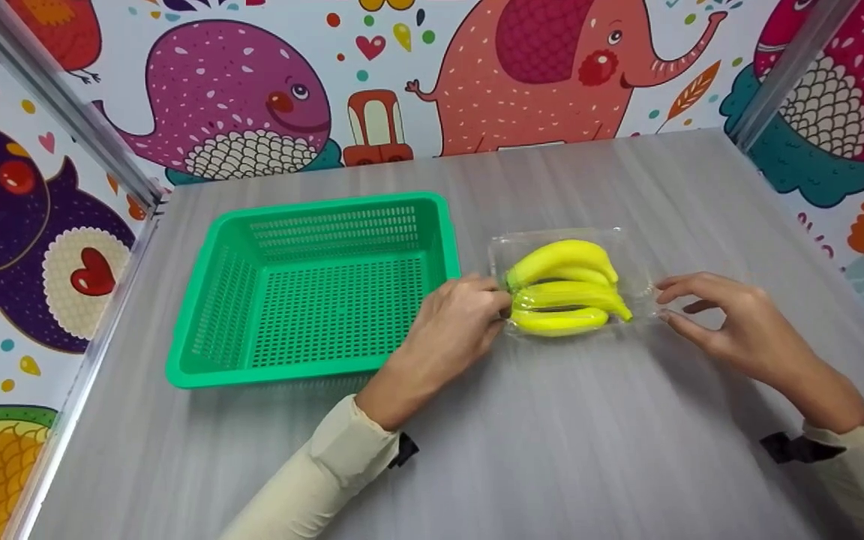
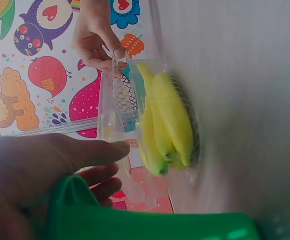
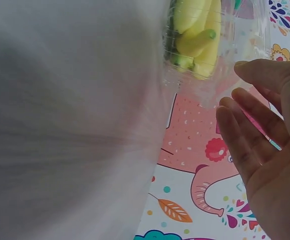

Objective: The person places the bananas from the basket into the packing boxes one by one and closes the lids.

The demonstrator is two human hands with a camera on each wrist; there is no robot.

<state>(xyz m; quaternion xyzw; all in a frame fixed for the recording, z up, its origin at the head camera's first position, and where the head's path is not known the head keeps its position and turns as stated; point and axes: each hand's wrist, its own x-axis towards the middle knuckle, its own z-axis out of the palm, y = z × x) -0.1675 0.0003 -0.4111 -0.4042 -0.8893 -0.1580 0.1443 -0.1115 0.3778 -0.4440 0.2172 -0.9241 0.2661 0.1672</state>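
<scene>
A clear plastic box (image 1: 559,238) with several yellow bananas (image 1: 563,294) in it sits on the table. Its see-through lid (image 2: 107,120) stands up from the bananas in the left wrist view. At the box's left side, my left hand (image 1: 456,319) holds the lid's edge between thumb and curled fingers, its wrist passing over the basket's near right corner. Across from it, my right hand (image 1: 739,330) is at the right edge. In the right wrist view its thumb (image 3: 264,72) and fairly straight fingers are spread a little apart, tips right at the plastic.
A green perforated basket (image 1: 451,232) stands on the grey table (image 1: 552,450), left of the box. Walls with cartoon animals (image 1: 237,97) rise behind and at both sides, joined by metal corner posts (image 1: 792,75).
</scene>
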